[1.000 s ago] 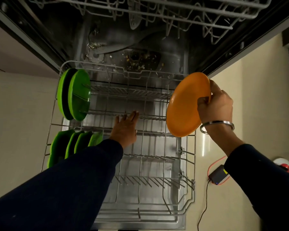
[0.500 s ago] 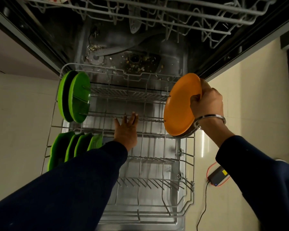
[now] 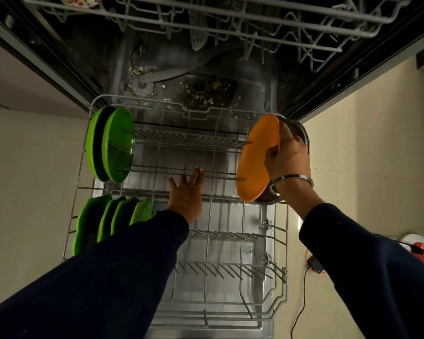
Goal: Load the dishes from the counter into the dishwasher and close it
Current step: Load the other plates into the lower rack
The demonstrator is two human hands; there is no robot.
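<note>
Head view: right hand (image 3: 287, 159) fingers curl around the orange plate (image 3: 256, 157), upright at the lower rack's (image 3: 83, 182) right edge. Left hand (image 3: 186, 192), fingers straight and together, rests on the rack's middle tines.

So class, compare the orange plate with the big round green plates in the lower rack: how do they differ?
The orange plate stands at the rack's right edge, the round green plates at its left. The orange plate is gripped by the right hand; nothing touches the green plates. The orange plate is single; the green plates are a pair. All stand on edge among the tines.
</note>
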